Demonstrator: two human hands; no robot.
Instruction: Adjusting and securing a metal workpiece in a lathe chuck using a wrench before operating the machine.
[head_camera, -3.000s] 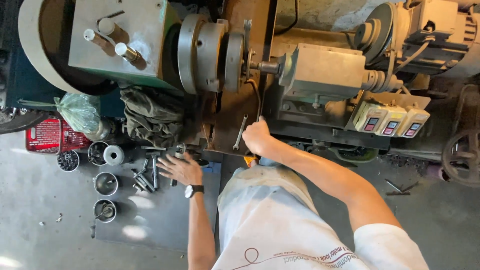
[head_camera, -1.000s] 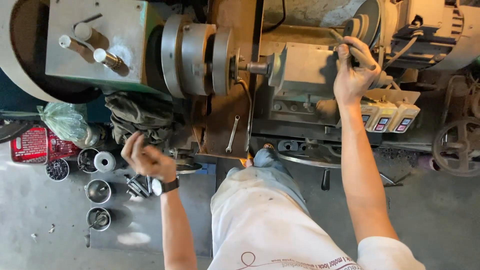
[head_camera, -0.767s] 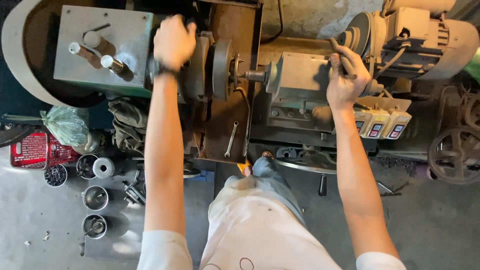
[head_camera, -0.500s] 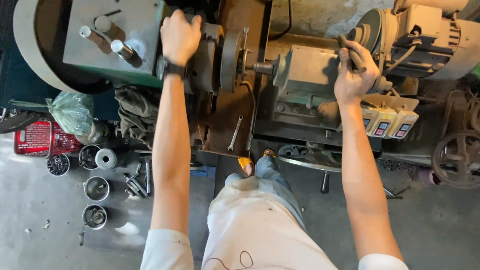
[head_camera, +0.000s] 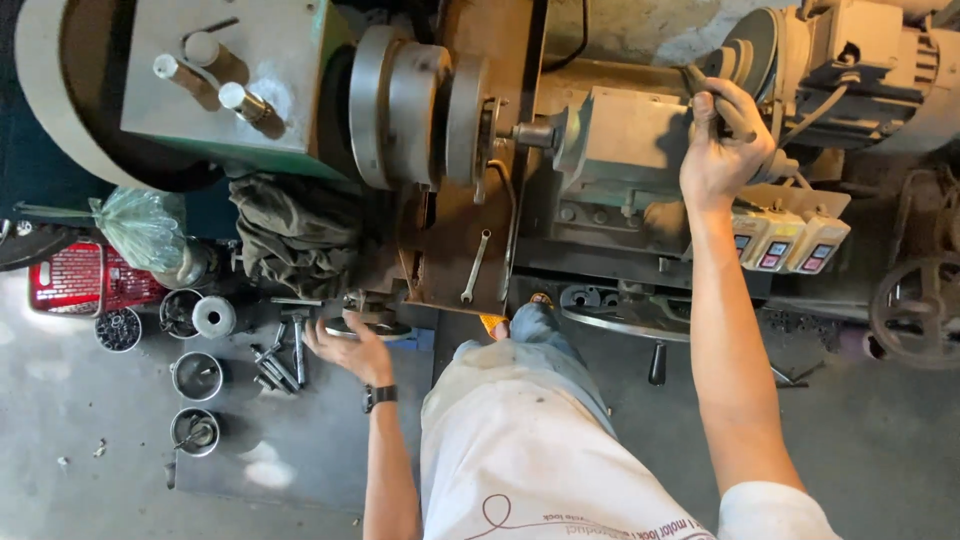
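I stand over a lathe (head_camera: 420, 110) with a grey chuck and a green headstock (head_camera: 240, 70). My right hand (head_camera: 722, 140) is stretched out to the far right of the machine, fingers wrapped round a dark lever beside the tailstock (head_camera: 620, 140). My left hand (head_camera: 350, 345) is down low by the machine's base, fingers closed on a flat round metal part (head_camera: 375, 327) near loose bolts and tools (head_camera: 280, 355) on the floor. A watch sits on that wrist.
Small metal tins (head_camera: 195, 375) and a red crate (head_camera: 75, 280) stand on the floor at left. A plastic bag (head_camera: 145, 230) and a rag (head_camera: 295, 235) hang by the headstock. A wrench (head_camera: 475, 265) lies on the bed. Switch boxes (head_camera: 790, 240) and a motor (head_camera: 870, 70) sit at right.
My left hand has dropped from the chuck down to the floor-level parts by the lathe base. My right hand stays on the lever at the right.
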